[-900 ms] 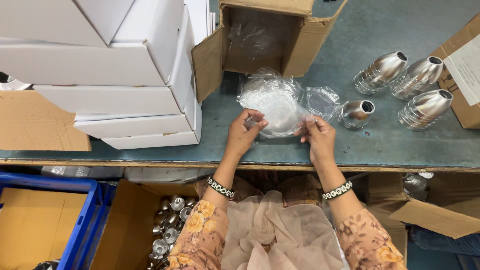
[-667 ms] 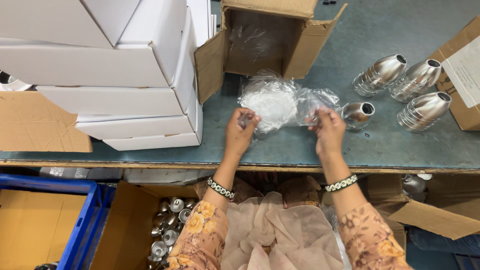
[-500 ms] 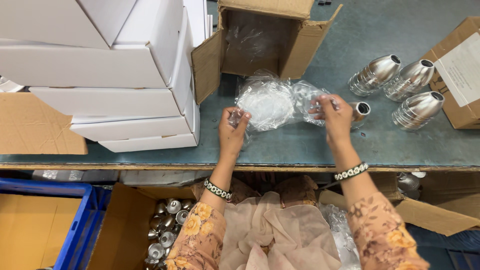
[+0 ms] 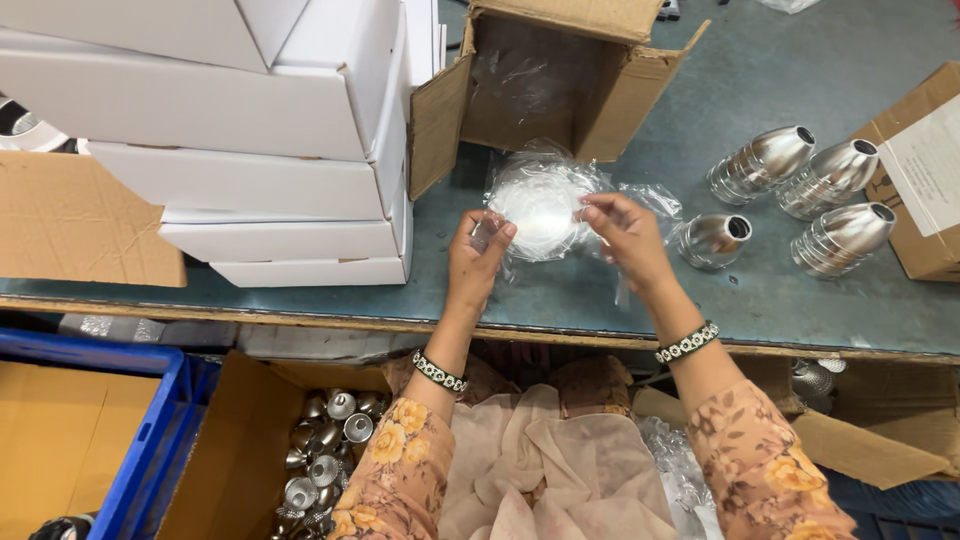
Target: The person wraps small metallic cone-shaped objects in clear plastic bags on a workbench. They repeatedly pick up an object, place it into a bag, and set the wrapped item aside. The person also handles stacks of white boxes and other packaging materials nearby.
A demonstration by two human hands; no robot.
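Observation:
My left hand (image 4: 480, 255) and my right hand (image 4: 625, 235) both pinch the edges of a clear plastic bag (image 4: 545, 200) that holds a round white part, lifted just above the grey-green table (image 4: 560, 300). The bag sits between my two hands, in front of an open cardboard box (image 4: 560, 80) lined with plastic. A single shiny metal cone (image 4: 712, 240) lies just to the right of my right hand.
Stacked white cartons (image 4: 240, 150) fill the left of the table. Three more metal cones (image 4: 810, 190) lie at the right beside a brown box (image 4: 925, 190). Below the table edge are a blue crate (image 4: 150, 440) and a carton of small metal parts (image 4: 320, 455).
My right hand has moved left from beside the single cone to the bag's right edge. Both hands have lifted and spread the bag between them.

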